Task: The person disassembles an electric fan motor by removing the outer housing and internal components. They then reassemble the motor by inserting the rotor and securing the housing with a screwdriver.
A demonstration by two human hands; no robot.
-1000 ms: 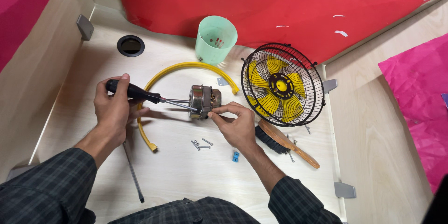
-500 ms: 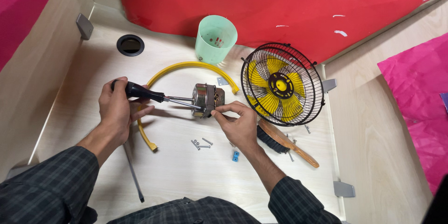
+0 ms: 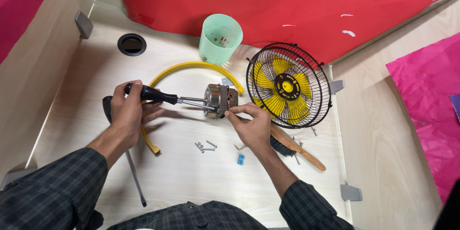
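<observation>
From where I watch, the nearest things are my two dark plaid sleeves (image 3: 52, 191) at the bottom edge, reaching out over a pale wood-grain table (image 3: 191, 182). Just past the left sleeve, at about seven o'clock from the middle of the view, a second long screwdriver (image 3: 134, 175) lies flat on the table. A little farther out, a few loose screws (image 3: 203, 146) and a small blue piece (image 3: 240, 159) rest near six o'clock, and a wooden-handled brush (image 3: 294, 147) lies at four o'clock. My left hand (image 3: 127, 112) is clenched around the black handle of a screwdriver (image 3: 163, 97), whose shaft runs toward three o'clock into the small metal motor (image 3: 220, 99). My right hand (image 3: 251, 124) grasps that motor from below with its fingertips, holding it just above the table near the centre of the view. The motor is a short silvery cylinder with a darker band and what looks like winding at its far end. Behind it curves a yellow ring (image 3: 191, 67), and at two o'clock a black wire fan cage with yellow blades (image 3: 287, 86) leans beside the table's edge. Farther off stand a mint-green cup (image 3: 220, 38) at twelve o'clock and a round black grommet hole (image 3: 132, 44) at ten o'clock, with a red wall (image 3: 287, 0) closing the back.
</observation>
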